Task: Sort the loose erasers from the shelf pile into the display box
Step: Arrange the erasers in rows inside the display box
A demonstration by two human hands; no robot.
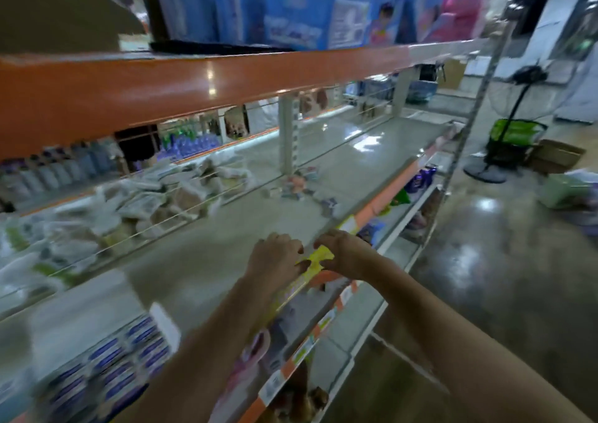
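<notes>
Frame is motion-blurred. Both my hands are out over the front edge of the grey shelf [200, 261], close together. My left hand [275, 257] and my right hand [343, 253] have their fingers curled onto one yellow item [318, 261] between them, each pinching a side of it; I cannot tell what the item is, a flattened box or a packet. It sits right at the shelf lip, above the orange price strip [326, 280]. The loose erasers [299, 185], a small scattered pile of pale and pinkish bits, lie further back on the same shelf near the upright post [286, 131], well apart from my hands. At the near left of the shelf, a display box [113, 364] with rows of blue-and-white packs, badly smeared. Behind the wire divider, a heap of clear-wrapped packets [145, 202]. Overhead, an orange shelf front [161, 89] with blue packages [291, 12] above. On the floor to the right, a standing fan [514, 115].
</notes>
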